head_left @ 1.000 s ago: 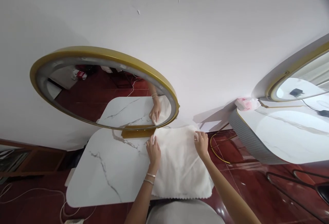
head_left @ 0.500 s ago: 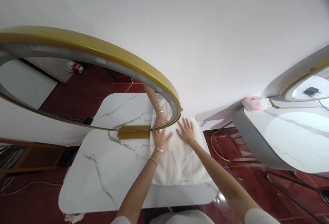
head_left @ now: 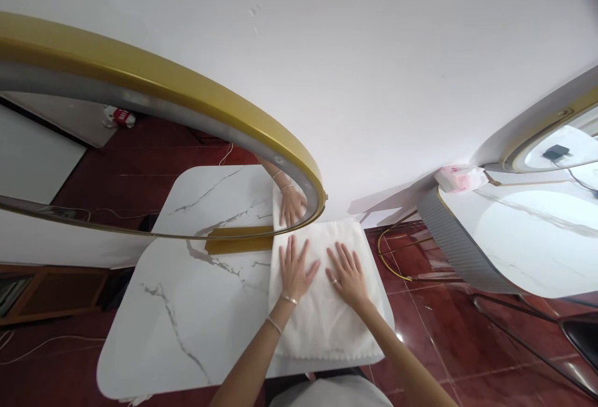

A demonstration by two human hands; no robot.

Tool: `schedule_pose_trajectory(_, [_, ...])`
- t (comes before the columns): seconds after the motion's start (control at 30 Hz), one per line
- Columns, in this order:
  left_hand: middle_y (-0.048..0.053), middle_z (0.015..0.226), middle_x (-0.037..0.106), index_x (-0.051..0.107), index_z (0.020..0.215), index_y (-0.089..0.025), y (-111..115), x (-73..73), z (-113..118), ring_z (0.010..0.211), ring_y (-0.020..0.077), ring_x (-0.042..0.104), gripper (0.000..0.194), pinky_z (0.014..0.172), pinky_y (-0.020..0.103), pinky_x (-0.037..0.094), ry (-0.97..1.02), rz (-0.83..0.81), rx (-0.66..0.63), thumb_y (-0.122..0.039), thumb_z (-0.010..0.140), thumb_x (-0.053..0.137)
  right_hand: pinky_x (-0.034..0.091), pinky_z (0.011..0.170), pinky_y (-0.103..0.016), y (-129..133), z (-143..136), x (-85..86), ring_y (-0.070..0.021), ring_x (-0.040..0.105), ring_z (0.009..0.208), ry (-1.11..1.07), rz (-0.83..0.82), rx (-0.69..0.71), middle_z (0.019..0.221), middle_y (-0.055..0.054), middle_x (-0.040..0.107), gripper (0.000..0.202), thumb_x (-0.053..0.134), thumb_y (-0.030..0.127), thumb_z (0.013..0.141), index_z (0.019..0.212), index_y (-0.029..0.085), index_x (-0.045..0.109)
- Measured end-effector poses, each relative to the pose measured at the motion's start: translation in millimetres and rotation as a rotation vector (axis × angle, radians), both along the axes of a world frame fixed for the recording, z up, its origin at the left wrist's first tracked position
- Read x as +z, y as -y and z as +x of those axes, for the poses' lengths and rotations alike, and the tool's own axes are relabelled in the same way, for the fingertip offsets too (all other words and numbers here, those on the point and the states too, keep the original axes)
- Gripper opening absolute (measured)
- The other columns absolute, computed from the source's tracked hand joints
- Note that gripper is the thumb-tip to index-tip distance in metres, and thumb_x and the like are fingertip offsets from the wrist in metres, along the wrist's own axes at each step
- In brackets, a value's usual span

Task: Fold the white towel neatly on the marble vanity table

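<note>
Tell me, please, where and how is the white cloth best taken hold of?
Probably by its two near corners, pinched from the person's side. The white cloth lies flat, so its edges offer the easiest grip, and its scalloped near edge runs close to the near rim of the table. The left hand and right hand lie spread farther in.

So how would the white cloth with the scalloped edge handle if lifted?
The white scalloped-edge cloth is probably floppy: it lies flat with soft wrinkles. Likely light, as it looks thin. It may slide if pushed, since the white marble-patterned tabletop looks smooth.
</note>
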State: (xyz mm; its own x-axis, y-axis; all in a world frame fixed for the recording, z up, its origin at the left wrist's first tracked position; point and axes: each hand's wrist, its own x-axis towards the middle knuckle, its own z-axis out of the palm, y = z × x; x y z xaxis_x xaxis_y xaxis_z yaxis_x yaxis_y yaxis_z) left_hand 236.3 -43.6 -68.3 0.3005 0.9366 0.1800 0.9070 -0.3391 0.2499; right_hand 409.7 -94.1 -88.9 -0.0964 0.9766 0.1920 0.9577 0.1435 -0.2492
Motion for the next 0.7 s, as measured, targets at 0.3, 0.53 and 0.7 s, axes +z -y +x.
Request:
schedule_pose_trajectory(0.3, [0.006,0.149,0.036,0.045,0.139,-0.029,-63,-6.4,28,0.138,0.0315,0.03,0.047,0.11,0.052,0.031,0.049,-0.007,-0.217,-0.026,0.092,0.043,0.003,0.113,-0.059,-56,26,-2.2,-0.025,0.016,0.143,0.108,-0.021,-0.023,0.155,-0.005,0.022,0.052,0.032,0.044,0.097,0.147,0.03,0.03])
schedule_pose_trajectory(0.53, [0.007,0.143,0.045,0.049,0.136,-0.024,-112,-8.1,54,0.134,0.0264,0.038,0.043,0.112,0.045,0.031,0.123,-0.02,-0.173,-0.026,0.094,0.04,0.025,0.106,-0.053,-116,51,-1.3,-0.0294,0.027,0.137,0.019,0.002,-0.227,0.148,-0.011,0.035,0.051,0.037,0.05,0.094,0.138,0.025,0.045])
schedule_pose_trajectory(0.7, [0.012,0.152,0.029,0.042,0.141,-0.024,-35,-10.7,39,0.141,0.0315,0.026,0.054,0.112,0.053,0.025,0.101,0.036,-0.033,-0.043,0.091,0.049,0.035,0.1,-0.041,-74,45,-0.8,-0.0263,0.041,0.123,0.006,0.048,-0.319,0.131,-0.014,0.052,0.046,0.03,0.039,0.097,0.131,0.017,0.053])
